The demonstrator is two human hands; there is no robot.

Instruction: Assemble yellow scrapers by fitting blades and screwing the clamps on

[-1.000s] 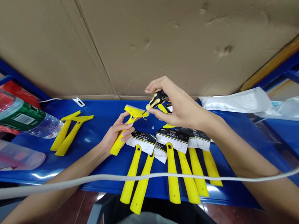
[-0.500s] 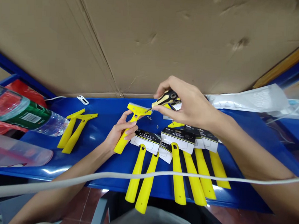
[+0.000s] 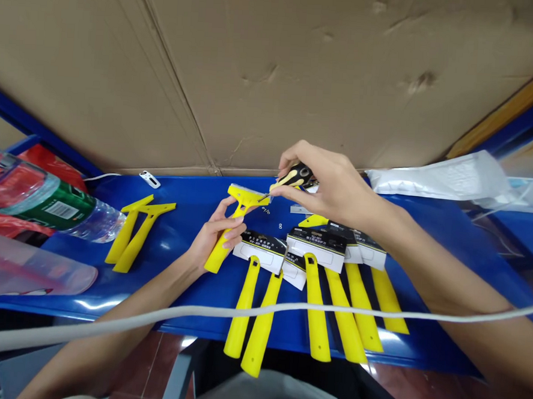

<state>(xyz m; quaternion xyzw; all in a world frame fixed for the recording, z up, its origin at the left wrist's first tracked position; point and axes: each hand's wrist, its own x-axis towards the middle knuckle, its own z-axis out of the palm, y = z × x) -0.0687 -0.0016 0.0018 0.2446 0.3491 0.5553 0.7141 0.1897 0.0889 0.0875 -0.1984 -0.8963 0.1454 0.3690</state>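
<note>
My left hand (image 3: 214, 233) is closed round the handle of a yellow scraper (image 3: 246, 198), whose wide head points up and away from me. In my right hand (image 3: 324, 182) is a screwdriver (image 3: 291, 178) with a black and cream handle. Its tip meets the right end of the scraper head; the screw there is too small to make out. To the right and nearer me lie several yellow scrapers (image 3: 318, 314) with black and white cards (image 3: 316, 246) over their heads. Two bare yellow scrapers (image 3: 142, 238) lie on the left.
A plastic water bottle (image 3: 62, 206) and a translucent cup (image 3: 36, 268) lean in from the left. A white cable (image 3: 259, 311) crosses the foreground. White plastic packaging (image 3: 439, 176) lies at the back right of the blue table (image 3: 195, 186), before a cardboard wall (image 3: 265, 73).
The view has shifted very slightly. My right hand and the screwdriver have turned a little, with the tip still at the scraper's right end. My left hand keeps its hold.
</note>
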